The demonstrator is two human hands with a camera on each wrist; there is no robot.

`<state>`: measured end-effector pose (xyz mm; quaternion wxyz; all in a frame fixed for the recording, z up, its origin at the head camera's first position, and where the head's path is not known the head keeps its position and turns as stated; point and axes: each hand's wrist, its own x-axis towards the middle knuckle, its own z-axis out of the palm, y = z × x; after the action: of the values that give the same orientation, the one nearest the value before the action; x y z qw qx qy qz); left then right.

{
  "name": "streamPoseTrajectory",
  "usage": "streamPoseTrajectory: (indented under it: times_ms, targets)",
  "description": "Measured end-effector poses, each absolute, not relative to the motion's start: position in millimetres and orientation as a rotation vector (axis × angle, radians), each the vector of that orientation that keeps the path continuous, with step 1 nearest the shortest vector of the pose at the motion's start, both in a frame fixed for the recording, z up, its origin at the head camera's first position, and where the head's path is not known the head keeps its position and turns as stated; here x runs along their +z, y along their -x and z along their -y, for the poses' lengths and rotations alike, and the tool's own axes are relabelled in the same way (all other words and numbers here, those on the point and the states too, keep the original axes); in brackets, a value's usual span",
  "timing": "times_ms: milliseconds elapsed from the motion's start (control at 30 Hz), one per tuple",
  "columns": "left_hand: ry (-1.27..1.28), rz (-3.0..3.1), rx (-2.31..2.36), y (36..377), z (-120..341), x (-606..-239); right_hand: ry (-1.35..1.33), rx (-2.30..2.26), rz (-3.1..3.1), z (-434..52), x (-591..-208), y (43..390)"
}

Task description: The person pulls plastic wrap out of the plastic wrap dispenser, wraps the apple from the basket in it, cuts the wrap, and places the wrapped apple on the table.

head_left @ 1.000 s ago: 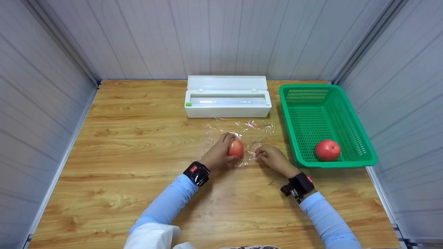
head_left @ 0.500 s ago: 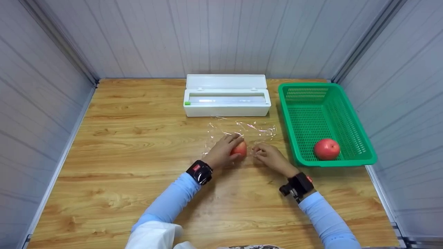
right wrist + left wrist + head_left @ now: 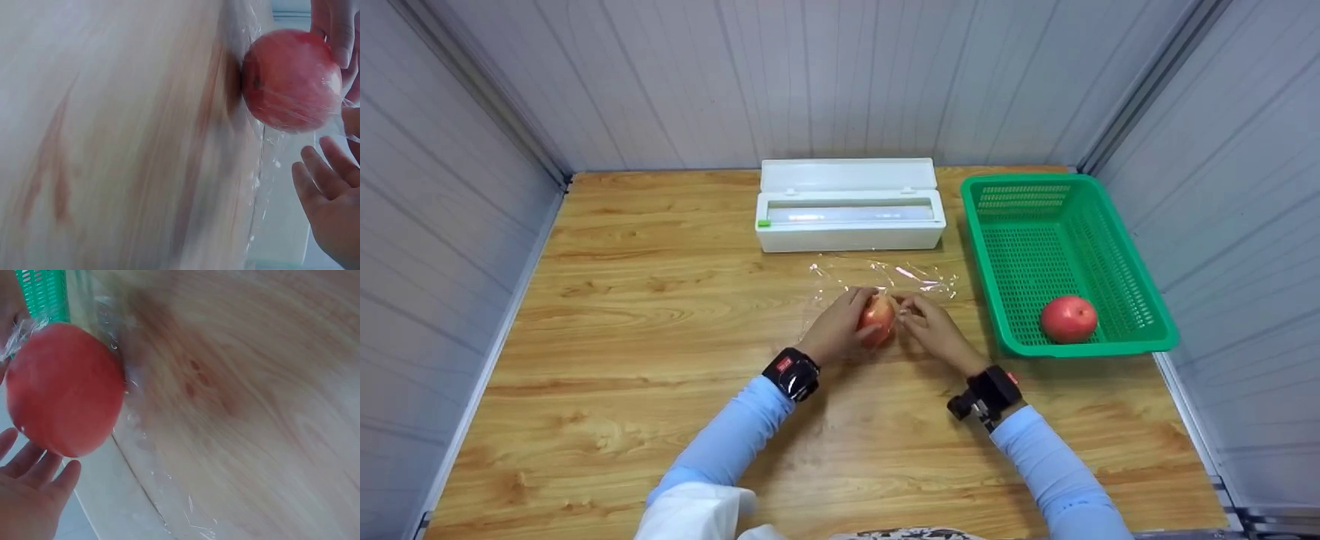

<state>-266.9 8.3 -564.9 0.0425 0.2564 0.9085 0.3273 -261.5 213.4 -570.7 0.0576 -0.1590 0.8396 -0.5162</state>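
The left hand (image 3: 834, 327) holds a red fruit (image 3: 879, 322) from its left side, fingers curved about it. The right hand (image 3: 936, 330) is close on the fruit's other side, its thumb and a finger pinching a gathered bit of clear film (image 3: 916, 279), while its remaining fingers spread loosely below in the right wrist view. The fruit sits on the film near the middle of the wood-grained table (image 3: 660, 315), between the two hands. Creases of film cross its skin in the right wrist view; the film is so transparent that how much of the fruit it covers is hard to judge. The loose part of the sheet spreads behind the hands, toward a long white box (image 3: 851, 240). The box's lid (image 3: 849, 175) is raised at the back, and a small green piece (image 3: 764, 223) shows at its left front. To the right, a green basket (image 3: 1095, 349) holds a second red fruit (image 3: 1069, 319) in its near end. Both forearms wear light blue sleeves (image 3: 724, 442), with a black device (image 3: 793, 373) strapped on each wrist.
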Motion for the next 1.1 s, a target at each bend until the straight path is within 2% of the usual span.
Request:
streamPoseTrajectory:
  times_ms: [400,600,767,867,967,1100]
  targets:
    - [-0.777,-2.775,0.934,262.6,-9.3,-564.6,0.419,-1.672,-2.435,-196.6,-580.0,261.9]
    - [-0.754,-2.729,1.103,262.0,-8.3,-565.3,0.457,-1.637,-2.414,-196.3,-581.5,264.1]
    - [-0.589,-2.841,1.227,258.4,0.8,-562.8,0.511,-1.661,-2.37,-198.0,-567.4,264.6]
    - [-0.527,-2.918,1.112,253.0,11.3,-560.0,0.521,-1.627,-2.361,-199.0,-554.5,261.8]
    - [-0.614,-2.92,0.85,247.0,20.0,-561.2,0.488,-1.57,-2.365,-200.7,-548.7,260.5]
    - [-0.774,-2.869,0.6,240.6,22.1,-569.0,0.45,-1.575,-2.365,-204.4,-569.6,268.4]
